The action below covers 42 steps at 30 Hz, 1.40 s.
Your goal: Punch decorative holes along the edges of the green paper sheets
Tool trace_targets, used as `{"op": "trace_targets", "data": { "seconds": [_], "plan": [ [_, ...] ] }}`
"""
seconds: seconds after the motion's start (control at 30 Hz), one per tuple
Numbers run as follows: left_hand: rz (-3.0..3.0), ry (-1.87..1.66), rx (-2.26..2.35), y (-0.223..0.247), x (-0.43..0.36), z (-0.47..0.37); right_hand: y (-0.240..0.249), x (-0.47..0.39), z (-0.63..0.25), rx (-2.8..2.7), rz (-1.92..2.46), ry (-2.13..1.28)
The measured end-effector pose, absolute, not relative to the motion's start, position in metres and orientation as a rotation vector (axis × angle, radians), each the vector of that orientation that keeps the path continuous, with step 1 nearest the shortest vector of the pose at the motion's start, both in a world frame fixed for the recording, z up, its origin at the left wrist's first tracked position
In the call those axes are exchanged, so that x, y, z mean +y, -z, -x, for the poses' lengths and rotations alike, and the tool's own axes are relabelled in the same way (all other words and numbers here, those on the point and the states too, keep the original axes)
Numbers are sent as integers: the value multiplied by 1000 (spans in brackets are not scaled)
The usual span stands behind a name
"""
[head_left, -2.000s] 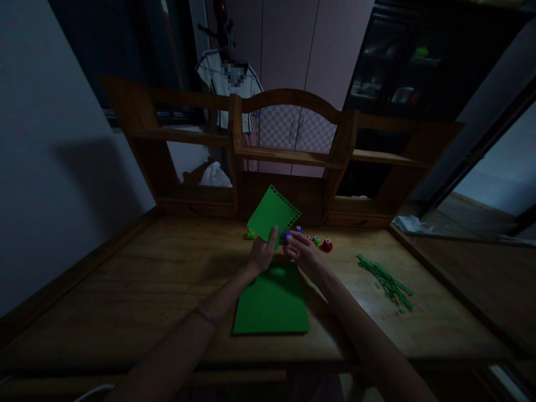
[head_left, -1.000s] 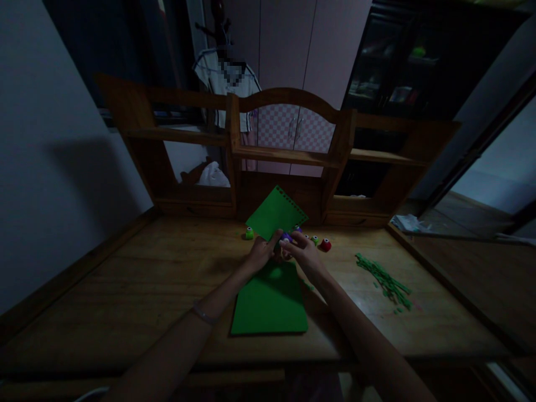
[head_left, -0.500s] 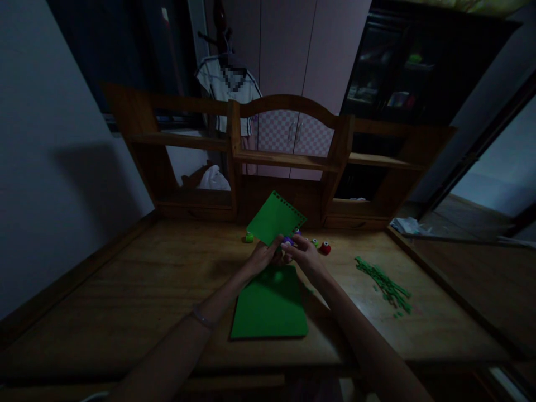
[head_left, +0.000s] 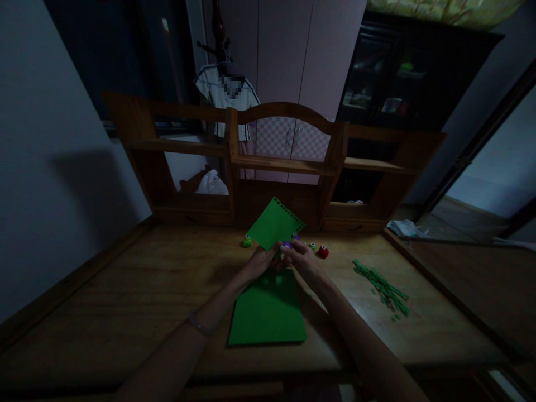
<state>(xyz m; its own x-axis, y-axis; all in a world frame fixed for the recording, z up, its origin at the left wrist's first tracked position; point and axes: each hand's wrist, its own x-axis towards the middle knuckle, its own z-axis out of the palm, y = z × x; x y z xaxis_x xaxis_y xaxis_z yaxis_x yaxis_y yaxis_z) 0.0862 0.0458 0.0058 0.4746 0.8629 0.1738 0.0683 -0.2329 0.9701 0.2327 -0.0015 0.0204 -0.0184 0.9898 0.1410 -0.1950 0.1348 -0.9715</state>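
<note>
My left hand (head_left: 259, 262) is closed on the lower corner of a green paper sheet (head_left: 274, 223), which is tilted up and has a row of small holes along its upper right edge. The fingers of my right hand (head_left: 307, 259) close around a small purple paper punch (head_left: 286, 245) at the sheet's lower edge. How far the paper sits inside the punch is hidden by my fingers. Below both hands, a stack of green paper (head_left: 268, 312) lies flat on the desk, with a few light green bits (head_left: 278, 281) above its far edge.
A small green punch (head_left: 247, 241) stands left of the sheet. To the right are a red punch (head_left: 323, 251) and another green one (head_left: 312, 246). Green paper strips (head_left: 381, 285) lie in a pile at the right. A wooden shelf unit (head_left: 285, 163) rises along the desk's back.
The view has shifted slightly, so the desk and shelves sit a little lower in the picture. Both hands keep their hold on the sheet and the purple punch.
</note>
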Motion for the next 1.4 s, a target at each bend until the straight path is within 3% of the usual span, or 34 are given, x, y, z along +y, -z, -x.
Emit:
{"op": "trace_targets", "data": {
  "seconds": [1.4],
  "plan": [
    [-1635, -883, 762, -7, 44, -87, -32, -8, -230, -1178, 993, -1091]
  ]
}}
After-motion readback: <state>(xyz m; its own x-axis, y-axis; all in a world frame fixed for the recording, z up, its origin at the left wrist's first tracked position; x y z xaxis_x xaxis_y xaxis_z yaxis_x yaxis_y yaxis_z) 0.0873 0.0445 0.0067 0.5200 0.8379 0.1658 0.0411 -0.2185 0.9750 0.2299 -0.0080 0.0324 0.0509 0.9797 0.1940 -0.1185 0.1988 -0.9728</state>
